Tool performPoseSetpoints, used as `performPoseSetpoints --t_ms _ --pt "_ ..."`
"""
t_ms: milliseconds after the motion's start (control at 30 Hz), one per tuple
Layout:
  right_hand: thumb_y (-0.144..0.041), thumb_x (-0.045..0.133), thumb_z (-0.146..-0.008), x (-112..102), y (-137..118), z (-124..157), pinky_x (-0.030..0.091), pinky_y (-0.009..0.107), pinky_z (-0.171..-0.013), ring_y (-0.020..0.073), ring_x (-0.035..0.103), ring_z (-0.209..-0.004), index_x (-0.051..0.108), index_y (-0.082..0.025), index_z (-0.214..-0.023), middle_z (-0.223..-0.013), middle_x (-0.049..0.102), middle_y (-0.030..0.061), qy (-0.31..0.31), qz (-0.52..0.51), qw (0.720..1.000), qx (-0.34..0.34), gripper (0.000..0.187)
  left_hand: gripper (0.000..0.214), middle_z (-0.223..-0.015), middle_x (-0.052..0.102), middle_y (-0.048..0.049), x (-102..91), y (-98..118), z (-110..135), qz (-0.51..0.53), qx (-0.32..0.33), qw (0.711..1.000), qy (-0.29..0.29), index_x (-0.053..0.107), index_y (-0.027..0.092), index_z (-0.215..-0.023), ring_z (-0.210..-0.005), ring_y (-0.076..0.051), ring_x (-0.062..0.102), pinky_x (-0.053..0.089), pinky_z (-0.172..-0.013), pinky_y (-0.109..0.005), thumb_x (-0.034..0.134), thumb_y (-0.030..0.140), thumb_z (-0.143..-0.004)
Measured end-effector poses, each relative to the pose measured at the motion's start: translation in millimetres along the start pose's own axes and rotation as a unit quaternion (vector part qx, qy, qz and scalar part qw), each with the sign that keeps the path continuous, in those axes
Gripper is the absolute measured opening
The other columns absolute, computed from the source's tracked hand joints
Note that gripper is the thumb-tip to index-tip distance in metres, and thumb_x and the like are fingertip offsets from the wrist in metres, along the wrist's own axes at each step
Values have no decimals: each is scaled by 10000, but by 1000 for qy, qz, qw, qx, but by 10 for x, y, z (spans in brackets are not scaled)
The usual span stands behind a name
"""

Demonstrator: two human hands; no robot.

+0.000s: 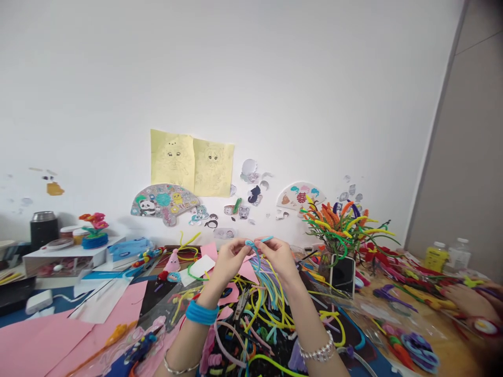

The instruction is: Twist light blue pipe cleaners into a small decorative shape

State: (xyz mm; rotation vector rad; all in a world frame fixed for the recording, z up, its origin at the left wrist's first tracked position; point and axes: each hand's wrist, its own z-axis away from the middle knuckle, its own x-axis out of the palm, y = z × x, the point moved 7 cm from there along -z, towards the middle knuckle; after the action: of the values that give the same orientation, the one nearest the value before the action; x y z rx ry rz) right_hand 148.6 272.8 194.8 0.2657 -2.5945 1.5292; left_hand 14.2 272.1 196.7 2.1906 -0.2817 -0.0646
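My left hand and my right hand are raised close together over the middle of the table. Pinched between the fingertips of both is a light blue pipe cleaner, its left part curled into a small loop and its other end sticking out past my right fingers. Below my hands lies a loose heap of pipe cleaners in yellow, lilac and blue. A pair of scissors rests among them, under and between my forearms.
Behind on the right stands a bunch of pipe-cleaner flowers, with a phone upright before it. Pink paper covers the left side, near a white drawer box. At far right are another person's hands among pipe cleaners.
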Motion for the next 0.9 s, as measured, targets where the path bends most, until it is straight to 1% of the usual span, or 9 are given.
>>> performPoseSetpoints --t_ms 100,200,267,400,533,633,733,800,900 --pt "-376 810 -587 37 55 10 508 319 -680 166 625 -613 723 -165 -702 -674 698 33 -41 -39 997 46 255 178 -660 671 -32 0 15 23 21 -25 999 -35 699 141 -784 -665 -167 604 459 -649 -265 687 309 -726" --pt "-396 821 -568 83 99 25 523 333 -704 170 641 -632 713 -161 -704 -690 697 37 -77 -70 991 79 292 197 -664 673 -40 -24 -14 39 19 -44 996 -69 710 137 -814 -663 -162 592 436 -640 -256 676 321 -751" --pt "-397 824 -565 104 124 26 526 331 -713 171 646 -653 712 -162 -723 -710 700 38 -90 -85 988 89 304 214 -675 675 -42 -48 -33 38 17 -49 996 -74 719 138 -828 -665 -160 587 427 -635 -251 676 335 -755" --pt "-363 816 -596 86 169 -3 525 297 -690 151 637 -630 714 -163 -731 -682 694 21 -79 -89 989 87 262 226 -692 682 -27 -76 -31 19 5 -50 998 -46 737 156 -843 -676 -158 591 445 -667 -262 684 353 -746" --pt "-339 818 -598 57 182 -17 514 274 -651 140 621 -596 719 -150 -752 -654 684 13 -74 -79 991 78 263 216 -623 662 -9 -96 -25 11 -8 -58 998 -16 719 152 -743 -619 -147 592 453 -641 -258 705 366 -724" --pt "-355 813 -601 97 200 -3 512 278 -669 141 625 -623 708 -160 -764 -681 682 11 -91 -90 988 82 275 203 -623 668 -18 -75 -12 26 4 -53 998 -32 706 146 -726 -617 -146 597 452 -630 -252 716 349 -724" --pt "-434 792 -598 176 267 -4 511 283 -676 142 620 -643 681 -178 -736 -695 675 11 -109 -101 985 88 311 184 -621 668 -18 -51 29 46 39 -25 998 -41 699 146 -713 -611 -137 592 453 -629 -245 712 328 -741" --pt "-484 777 -590 215 336 -26 507 284 -645 143 609 -624 662 -174 -716 -683 667 19 -115 -94 985 90 353 179 -617 663 -11 -66 24 47 61 -18 998 -21 695 148 -695 -604 -125 583 449 -622 -232 719 320 -736" --pt "-495 744 -628 201 428 -84 497 296 -610 144 595 -580 635 -157 -712 -656 655 28 -113 -57 988 84 364 191 -595 654 -5 -131 -110 28 82 -64 994 29 692 142 -675 -574 -106 567 426 -571 -205 752 321 -698"
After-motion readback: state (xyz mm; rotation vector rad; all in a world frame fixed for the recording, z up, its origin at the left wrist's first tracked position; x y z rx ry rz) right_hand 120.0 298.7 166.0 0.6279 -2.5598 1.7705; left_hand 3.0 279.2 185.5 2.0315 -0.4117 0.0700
